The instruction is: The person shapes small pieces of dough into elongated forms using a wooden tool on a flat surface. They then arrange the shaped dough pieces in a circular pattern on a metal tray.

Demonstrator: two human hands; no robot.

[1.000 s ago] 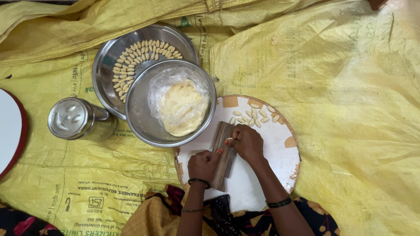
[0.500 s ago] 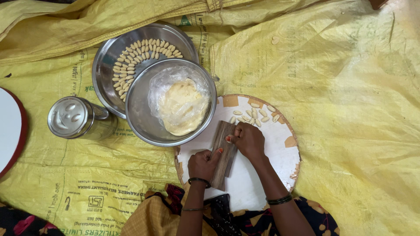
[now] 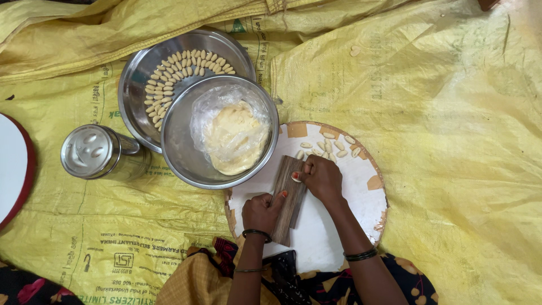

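A small dough piece is being pressed on the ridged wooden board (steadied by the closed left hand) under the curled right hand; next, rolling it toward twelve o'clock seems called for.

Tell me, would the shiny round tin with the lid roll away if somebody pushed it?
Probably yes. The steel tin seems to lie on its side on the yellow sheet, so its round wall could roll. The wrinkles in the sheet might stop it soon. Its smooth, shiny metal looks stiff and maybe slippery to grab. How heavy it is cannot be told.
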